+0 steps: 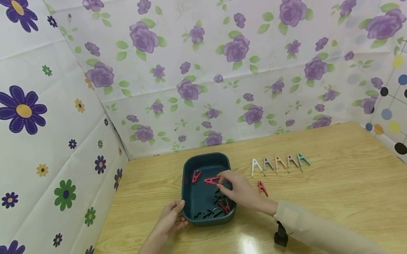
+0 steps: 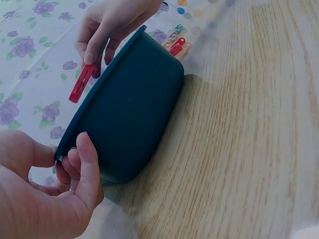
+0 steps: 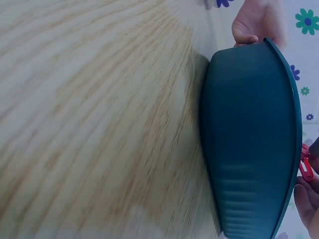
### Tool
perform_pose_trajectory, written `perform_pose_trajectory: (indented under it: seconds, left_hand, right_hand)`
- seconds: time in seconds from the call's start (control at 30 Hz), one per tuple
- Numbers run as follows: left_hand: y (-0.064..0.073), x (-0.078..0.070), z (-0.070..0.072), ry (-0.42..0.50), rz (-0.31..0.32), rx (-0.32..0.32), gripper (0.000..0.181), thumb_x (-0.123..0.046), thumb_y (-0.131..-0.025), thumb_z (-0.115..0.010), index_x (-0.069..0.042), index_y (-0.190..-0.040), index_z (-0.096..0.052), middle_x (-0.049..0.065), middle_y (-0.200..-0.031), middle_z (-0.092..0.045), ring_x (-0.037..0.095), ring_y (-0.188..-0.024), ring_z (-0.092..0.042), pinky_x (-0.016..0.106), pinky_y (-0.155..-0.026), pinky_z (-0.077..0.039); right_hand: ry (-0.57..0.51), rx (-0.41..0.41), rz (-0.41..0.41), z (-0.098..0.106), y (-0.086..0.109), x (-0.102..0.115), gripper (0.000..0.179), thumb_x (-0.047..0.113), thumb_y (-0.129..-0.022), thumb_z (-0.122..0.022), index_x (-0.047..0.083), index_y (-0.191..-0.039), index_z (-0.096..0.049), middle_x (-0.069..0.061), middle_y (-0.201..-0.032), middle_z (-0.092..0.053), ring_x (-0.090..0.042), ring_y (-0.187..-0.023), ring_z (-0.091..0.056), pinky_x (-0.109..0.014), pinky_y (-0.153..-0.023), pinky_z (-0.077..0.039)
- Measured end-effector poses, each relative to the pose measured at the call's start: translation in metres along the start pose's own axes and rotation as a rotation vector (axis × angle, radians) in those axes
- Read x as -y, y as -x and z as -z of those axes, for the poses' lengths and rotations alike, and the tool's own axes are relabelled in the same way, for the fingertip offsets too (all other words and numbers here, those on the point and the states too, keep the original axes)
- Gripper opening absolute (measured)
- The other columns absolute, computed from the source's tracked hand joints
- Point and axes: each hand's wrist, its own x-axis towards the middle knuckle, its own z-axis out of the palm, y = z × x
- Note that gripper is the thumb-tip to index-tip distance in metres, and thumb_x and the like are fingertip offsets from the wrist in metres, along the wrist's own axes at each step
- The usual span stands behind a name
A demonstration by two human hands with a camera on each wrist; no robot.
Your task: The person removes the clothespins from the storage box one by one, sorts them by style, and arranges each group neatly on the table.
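Note:
My right hand (image 1: pixel 241 191) pinches a red clothespin (image 1: pixel 212 180) between thumb and fingers, over the right part of a dark teal basin (image 1: pixel 210 221). In the left wrist view that red clothespin (image 2: pixel 82 83) shows above the rim. My left hand (image 1: pixel 169 218) grips the basin's left rim near its front corner, thumb on the edge and fingers against the outer wall. Inside the basin lie another red clothespin (image 1: pixel 196 176) towards the back, a red one (image 1: pixel 225 206) at the front right, and several dark clips (image 1: pixel 212 213).
To the right of the basin, several clothespins stand in a row: white (image 1: pixel 255 167), grey (image 1: pixel 268 165), peach (image 1: pixel 279 163), brownish (image 1: pixel 292 161) and teal (image 1: pixel 303 160). A red clothespin (image 1: pixel 262 188) is in front of the row. Patterned cloth (image 1: pixel 189 62) borders the wooden table (image 1: pixel 344 186).

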Motion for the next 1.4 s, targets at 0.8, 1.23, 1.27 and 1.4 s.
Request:
perform_pose_trajectory:
  seconds: [0.8, 1.23, 1.27, 1.4]
  left_hand:
    - [-0.004, 0.001, -0.003, -0.037, 0.057, -0.068, 0.043, -0.030, -0.103, -0.048, 0.005, -0.126, -0.044, -0.002, -0.072, -0.052, 0.008, -0.062, -0.048, 0.019, -0.061, -0.051]
    - [0.000, -0.003, -0.003, -0.035, 0.054, -0.061, 0.044, -0.031, -0.103, -0.048, 0.005, -0.128, -0.042, -0.002, -0.072, -0.051, 0.008, -0.062, -0.048, 0.020, -0.061, -0.051]
    - [0.000, -0.002, -0.003, -0.036, 0.053, -0.060, 0.043, -0.031, -0.103, -0.047, 0.005, -0.127, -0.043, -0.002, -0.071, -0.050, 0.008, -0.062, -0.048, 0.020, -0.061, -0.050]
    - [-0.001, -0.002, -0.002, -0.032, 0.053, -0.060, 0.039, -0.031, -0.103, -0.048, 0.003, -0.122, -0.045, -0.003, -0.070, -0.050, 0.008, -0.061, -0.048, 0.020, -0.061, -0.051]
  right_hand:
    - [-0.015, -0.117, -0.026, 0.018, 0.012, -0.019, 0.011, 0.011, -0.087, -0.070, 0.018, -0.083, -0.062, -0.005, -0.107, -0.070, -0.015, -0.095, -0.065, -0.024, -0.071, -0.056]
    - [-0.016, -0.214, 0.007, 0.032, 0.026, -0.030, 0.014, 0.009, -0.084, -0.073, 0.016, -0.089, -0.062, -0.003, -0.105, -0.071, -0.015, -0.092, -0.065, -0.025, -0.069, -0.055]
    - [-0.009, -0.222, 0.010, 0.033, 0.028, -0.032, 0.015, 0.008, -0.084, -0.074, 0.016, -0.090, -0.062, -0.003, -0.104, -0.071, -0.015, -0.092, -0.065, -0.025, -0.069, -0.056]
    - [0.025, -0.246, 0.011, 0.039, 0.034, -0.039, 0.017, 0.007, -0.082, -0.075, 0.014, -0.092, -0.063, -0.003, -0.101, -0.071, -0.014, -0.088, -0.065, -0.024, -0.069, -0.056]
